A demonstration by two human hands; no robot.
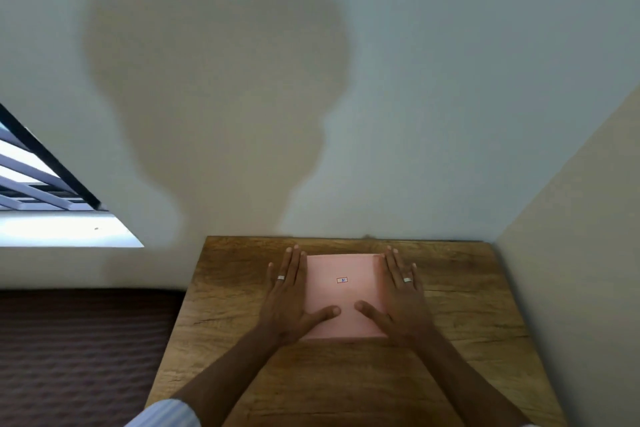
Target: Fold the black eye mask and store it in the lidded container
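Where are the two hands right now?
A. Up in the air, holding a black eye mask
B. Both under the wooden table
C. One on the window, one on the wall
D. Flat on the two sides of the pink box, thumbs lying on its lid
D: the left hand and the right hand lie flat along the sides of the pink box on the wooden table, thumbs on its lid.

Matt pink lid (341, 295), smooth, perhaps plastic; grained wooden table (467, 322), cracked towards its right edge; shiny metal rings (281, 277); ribbed brown cloth (76, 350); matt painted wall (450, 80).
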